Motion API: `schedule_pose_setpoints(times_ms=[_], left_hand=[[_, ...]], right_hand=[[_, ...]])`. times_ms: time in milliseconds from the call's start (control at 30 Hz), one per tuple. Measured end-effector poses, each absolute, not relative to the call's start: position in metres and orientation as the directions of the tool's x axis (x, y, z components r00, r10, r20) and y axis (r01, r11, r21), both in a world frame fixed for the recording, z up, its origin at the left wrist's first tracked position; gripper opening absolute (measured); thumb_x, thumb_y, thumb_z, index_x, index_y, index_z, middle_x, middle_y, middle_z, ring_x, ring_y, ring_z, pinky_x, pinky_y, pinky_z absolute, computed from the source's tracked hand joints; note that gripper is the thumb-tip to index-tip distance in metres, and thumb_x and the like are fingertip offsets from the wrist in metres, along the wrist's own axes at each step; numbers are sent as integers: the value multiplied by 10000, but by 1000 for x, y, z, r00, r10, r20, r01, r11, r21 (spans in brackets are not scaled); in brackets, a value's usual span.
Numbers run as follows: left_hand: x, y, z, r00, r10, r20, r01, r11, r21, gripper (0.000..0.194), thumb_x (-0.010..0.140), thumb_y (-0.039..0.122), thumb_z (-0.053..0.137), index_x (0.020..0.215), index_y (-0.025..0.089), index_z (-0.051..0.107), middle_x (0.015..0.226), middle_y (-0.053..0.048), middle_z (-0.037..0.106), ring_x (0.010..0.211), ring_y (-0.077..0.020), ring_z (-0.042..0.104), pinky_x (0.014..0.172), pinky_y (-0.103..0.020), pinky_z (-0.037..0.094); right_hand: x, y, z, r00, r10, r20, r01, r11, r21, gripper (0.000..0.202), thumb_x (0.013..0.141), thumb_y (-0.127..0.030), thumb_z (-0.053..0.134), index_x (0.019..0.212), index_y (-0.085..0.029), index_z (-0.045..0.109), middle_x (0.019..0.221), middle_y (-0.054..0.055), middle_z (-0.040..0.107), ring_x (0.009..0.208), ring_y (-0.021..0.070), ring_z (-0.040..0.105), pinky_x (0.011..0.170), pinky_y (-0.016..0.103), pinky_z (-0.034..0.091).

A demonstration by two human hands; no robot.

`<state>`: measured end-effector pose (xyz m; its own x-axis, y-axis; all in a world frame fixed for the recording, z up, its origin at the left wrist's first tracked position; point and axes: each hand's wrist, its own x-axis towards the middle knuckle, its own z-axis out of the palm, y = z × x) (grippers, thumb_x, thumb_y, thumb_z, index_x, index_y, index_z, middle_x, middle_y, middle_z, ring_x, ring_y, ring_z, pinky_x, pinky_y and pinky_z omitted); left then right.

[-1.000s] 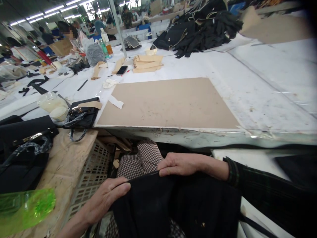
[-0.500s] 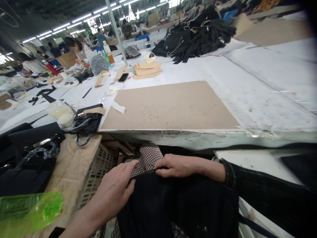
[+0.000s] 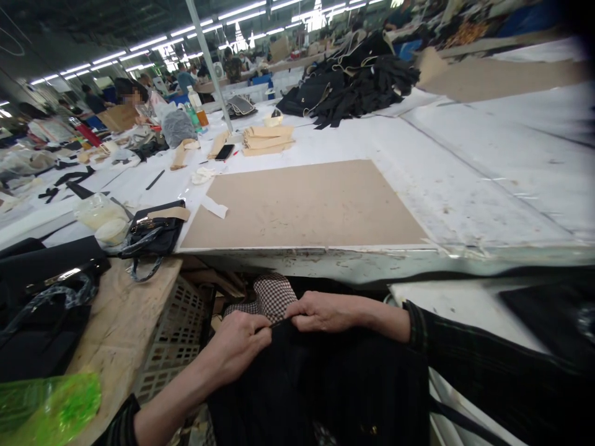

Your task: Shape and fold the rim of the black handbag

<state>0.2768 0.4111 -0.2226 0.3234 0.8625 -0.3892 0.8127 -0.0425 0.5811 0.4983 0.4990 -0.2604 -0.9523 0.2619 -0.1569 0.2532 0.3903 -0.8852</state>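
A black fabric piece lies over my lap, with a small gold mark low on its right part and a dark strap at its right side. My left hand pinches its far edge between thumb and fingers. Close beside it, my right hand grips the same edge, with a short stretch of edge between the two hands. Whether the piece is a bag part or a garment I cannot tell. Checked cloth over my legs shows past the edge.
A brown board lies on the white table ahead. At the left are a small black handbag, more black bags, a plastic crate and green plastic. A black pile lies farther back.
My left hand has moved right and closed on the edge of the black fabric, nearer my right hand. My right hand keeps its grip. The view has shifted slightly right.
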Motion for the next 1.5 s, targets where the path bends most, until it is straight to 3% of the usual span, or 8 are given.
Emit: schedule_pose_setpoints(times_ms=[233, 367, 567, 733, 833, 1000, 1300, 1500], left_hand=[[273, 411, -222, 279, 842, -461, 787, 74, 612, 291, 868, 268, 397, 673, 169, 590, 640, 9, 501, 643, -142, 465, 565, -221, 282], [275, 412, -218, 287, 835, -469, 796, 65, 602, 309, 878, 294, 396, 660, 169, 576, 636, 12, 486, 644, -144, 472, 577, -225, 295], [272, 411, -219, 287, 824, -489, 782, 94, 617, 335, 892, 304, 385, 694, 158, 612, 668, 9, 525, 664, -154, 494, 589, -230, 318], [265, 409, -228, 272, 817, -508, 799, 103, 592, 366, 911, 344, 384, 779, 152, 666, 728, -4, 595, 705, -175, 541, 624, -236, 363], [262, 410, -234, 263, 812, -521, 805, 113, 583, 388, 926, 373, 380, 836, 156, 688, 770, -13, 639, 746, -193, 579, 649, -238, 393], [263, 411, -232, 297, 805, -514, 768, 119, 629, 388, 921, 459, 429, 903, 172, 690, 872, -24, 697, 841, -225, 622, 703, -242, 446], [259, 413, -191, 387, 783, -486, 720, 73, 690, 306, 878, 438, 525, 906, 167, 666, 857, -10, 677, 773, -185, 590, 666, -233, 433], [241, 407, -184, 294, 846, -445, 758, 78, 648, 169, 826, 271, 539, 931, 176, 632, 780, 13, 646, 692, -156, 570, 582, -216, 390]], right_hand=[[542, 498, -257, -874, 395, -283, 401, 259, -879, 248, 811, -105, 446, 931, -135, 662, 745, -15, 579, 637, 117, 471, 572, 217, 347], [564, 484, -247, -777, 498, -385, 546, 227, -807, 206, 832, -144, 447, 838, -119, 651, 737, 19, 611, 650, 142, 514, 575, 232, 372], [598, 458, -231, -714, 575, -398, 581, 171, -796, 276, 916, -256, 408, 833, -139, 644, 803, 50, 655, 712, 183, 581, 640, 275, 443], [624, 429, -202, -607, 708, -361, 622, 141, -770, 381, 948, -378, 375, 1010, -153, 677, 1001, 106, 680, 945, 268, 618, 852, 378, 489], [631, 411, -191, -523, 750, -406, 570, -46, -820, 360, 945, -424, 412, 1014, -184, 671, 1043, 92, 679, 996, 267, 621, 839, 349, 514], [622, 392, -204, -467, 691, -552, 383, -404, -831, 384, 912, -529, 497, 858, -161, 592, 786, 39, 622, 758, 208, 655, 618, 268, 530], [614, 408, -230, -435, 801, -411, 357, -265, -896, 208, 872, -326, 582, 952, -155, 670, 723, -6, 614, 655, 139, 555, 574, 221, 424], [613, 405, -216, -421, 850, -317, 346, -173, -922, 311, 879, -381, 589, 1111, -208, 700, 921, 35, 710, 837, 208, 619, 702, 261, 491]])
